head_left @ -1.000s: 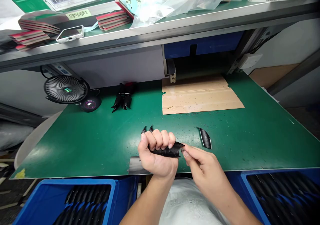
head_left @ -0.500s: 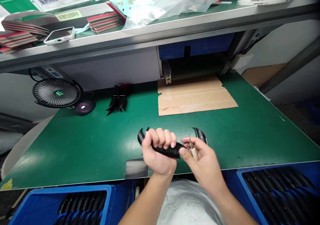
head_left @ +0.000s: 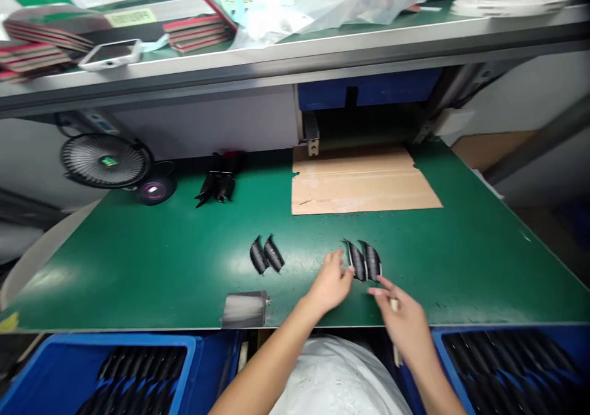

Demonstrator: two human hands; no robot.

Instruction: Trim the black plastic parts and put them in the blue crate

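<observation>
Two curved black plastic pieces, a left one (head_left: pixel 356 262) and a right one (head_left: pixel 372 262), lie side by side on the green table. My left hand (head_left: pixel 329 283) is beside the left piece, fingers apart, its thumb at that piece's lower edge. Just below the right piece is my right hand (head_left: pixel 403 316), index finger stretched toward it. A small tool with a whitish handle (head_left: pixel 394 305) is tucked in this hand; its tip is hidden. Two more curved black pieces (head_left: pixel 266 255) lie farther left.
A grey flat plate (head_left: pixel 244 309) lies at the front edge. Blue bins (head_left: pixel 191 366) with rows of black pieces stand below on both sides. Cardboard (head_left: pixel 364 184), a fan (head_left: pixel 107 160) and black parts (head_left: pixel 219 181) are farther back, beneath a shelf (head_left: pixel 258 64).
The black piece that was in my left hand is out of it, and a second piece now shows at the right pair. Both hands have moved right; the whitish-handled tool stays in my right hand.
</observation>
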